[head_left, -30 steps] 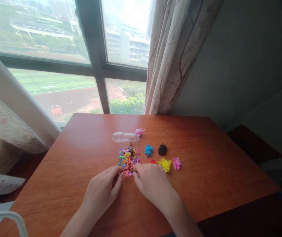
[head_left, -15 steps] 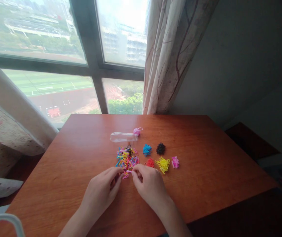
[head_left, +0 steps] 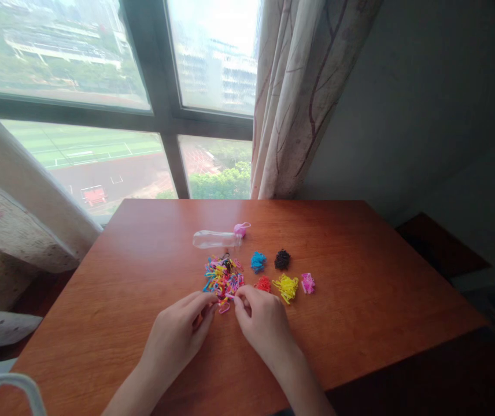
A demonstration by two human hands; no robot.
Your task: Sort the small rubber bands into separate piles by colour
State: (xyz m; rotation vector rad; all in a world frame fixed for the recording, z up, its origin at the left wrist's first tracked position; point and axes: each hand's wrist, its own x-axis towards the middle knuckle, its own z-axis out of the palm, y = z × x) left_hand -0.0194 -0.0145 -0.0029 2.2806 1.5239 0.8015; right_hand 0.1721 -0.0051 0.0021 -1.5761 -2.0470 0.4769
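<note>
A mixed heap of small coloured rubber bands (head_left: 222, 277) lies just beyond my fingertips. My right hand (head_left: 267, 323) is closed in a pinch on a pink rubber band (head_left: 230, 296) at the heap's near edge. Across from it, my left hand (head_left: 178, 326) has thumb and forefinger brought together at the heap's left front; what is between them is too small to make out. One loose pink band (head_left: 224, 309) rests on the wood between the hands. Right of the heap are single-colour piles: blue (head_left: 258, 262), black (head_left: 282, 259), red (head_left: 263, 283), yellow (head_left: 287, 288) and pink (head_left: 308, 283).
Behind the heap a clear plastic bottle (head_left: 216, 239) lies on its side, a pink cap with a loop (head_left: 240, 230) by its mouth. The brown wooden table (head_left: 338, 231) reaches to the window and curtain (head_left: 291, 104). A white curved rail (head_left: 13, 379) stands at lower left.
My right hand has shifted slightly right and its fingertips have drawn a little away from the left hand's, with the pink band. The loose pink band shows more fully.
</note>
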